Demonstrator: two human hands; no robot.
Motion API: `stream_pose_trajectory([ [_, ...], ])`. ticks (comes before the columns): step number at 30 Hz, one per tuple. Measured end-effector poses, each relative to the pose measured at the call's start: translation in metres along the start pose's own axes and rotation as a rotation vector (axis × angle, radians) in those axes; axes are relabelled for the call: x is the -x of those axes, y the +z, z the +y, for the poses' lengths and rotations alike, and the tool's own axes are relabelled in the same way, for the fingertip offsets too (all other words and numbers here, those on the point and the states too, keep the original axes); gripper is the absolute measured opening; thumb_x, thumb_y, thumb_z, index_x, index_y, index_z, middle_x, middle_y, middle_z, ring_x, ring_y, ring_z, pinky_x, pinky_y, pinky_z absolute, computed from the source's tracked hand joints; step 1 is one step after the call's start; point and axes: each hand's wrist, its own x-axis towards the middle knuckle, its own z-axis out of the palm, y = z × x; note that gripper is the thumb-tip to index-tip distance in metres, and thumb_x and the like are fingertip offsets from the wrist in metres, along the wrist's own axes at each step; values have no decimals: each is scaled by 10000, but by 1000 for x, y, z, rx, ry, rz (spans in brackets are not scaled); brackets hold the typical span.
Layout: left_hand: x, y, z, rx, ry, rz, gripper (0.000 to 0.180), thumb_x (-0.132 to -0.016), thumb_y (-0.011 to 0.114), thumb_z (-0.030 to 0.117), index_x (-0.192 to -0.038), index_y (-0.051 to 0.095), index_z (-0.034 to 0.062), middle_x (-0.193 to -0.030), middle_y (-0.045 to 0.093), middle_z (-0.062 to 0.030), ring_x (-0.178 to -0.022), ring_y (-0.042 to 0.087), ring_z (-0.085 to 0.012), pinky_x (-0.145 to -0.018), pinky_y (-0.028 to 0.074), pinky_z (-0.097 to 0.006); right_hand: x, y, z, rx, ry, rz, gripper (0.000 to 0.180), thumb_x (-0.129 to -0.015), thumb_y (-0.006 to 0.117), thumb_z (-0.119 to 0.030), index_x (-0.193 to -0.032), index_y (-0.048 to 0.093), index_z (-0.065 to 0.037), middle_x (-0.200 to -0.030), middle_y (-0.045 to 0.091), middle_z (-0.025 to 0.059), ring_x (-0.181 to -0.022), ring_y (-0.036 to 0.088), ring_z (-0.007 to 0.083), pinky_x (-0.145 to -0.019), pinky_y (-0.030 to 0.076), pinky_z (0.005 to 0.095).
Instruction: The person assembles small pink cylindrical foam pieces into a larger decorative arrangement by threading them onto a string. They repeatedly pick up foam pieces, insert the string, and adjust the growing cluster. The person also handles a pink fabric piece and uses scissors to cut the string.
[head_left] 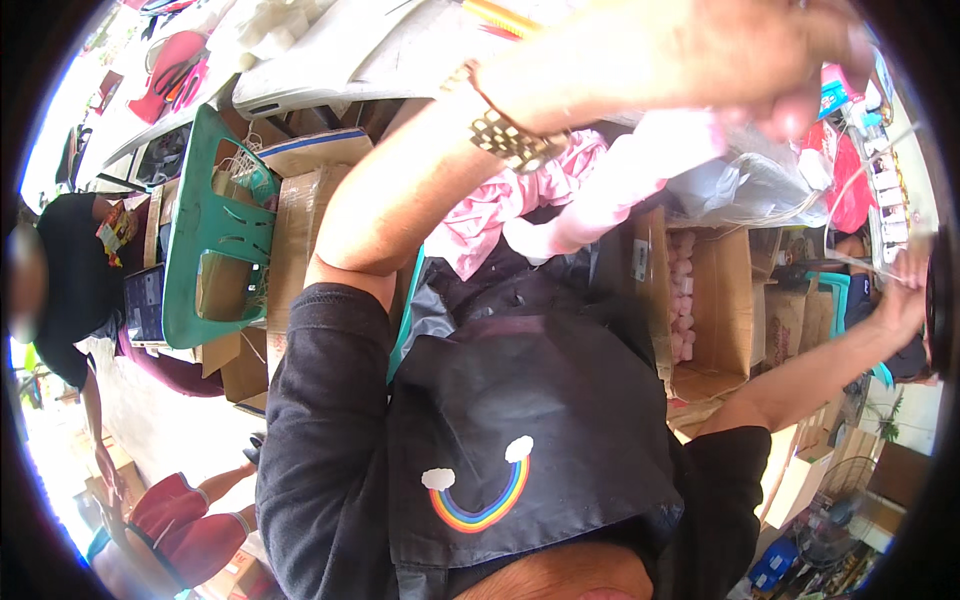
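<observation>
My left hand (775,65) is stretched across to the upper right, above the far end of a pale pink tube-shaped piece (620,195). Motion smears its fingers, so their grip cannot be told. A gold-coloured band (505,130) circles that wrist. Out at the right edge, my right hand (908,268) has its fingers pinched together on a thin white cord (832,215), which loops upward toward the shelf side. Crumpled pink satin cloth (500,205) lies over my lap beside the tube. The black apron (540,400) I wear has a rainbow patch.
A cardboard box (715,310) with small pink pieces stands right of my lap. Behind it lies a clear plastic bag (745,190). A green plastic chair (215,235) is on the left, near another person (75,270). A white table (340,60) spans the top.
</observation>
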Motion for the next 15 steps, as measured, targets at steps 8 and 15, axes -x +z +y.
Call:
stream_pose_trajectory([
  [8,9,3,37,-204,-339,73,313,-964,520,325,-914,670,55,-541,575,-13,-434,518,-82,-381,418,-269,51,-18,98,-189,102,-39,413,-968,484,4,-1345,361,115,-1038,447,123,-926,459,188,-824,456,301],
  [15,56,24,-9,577,-531,-249,334,-969,552,361,-1017,616,36,-592,592,-30,-466,557,-80,-414,432,-212,108,-87,136,-205,-21,204,535,-949,581,-88,-1432,362,-15,-1081,568,84,-946,525,188,-917,468,320],
])
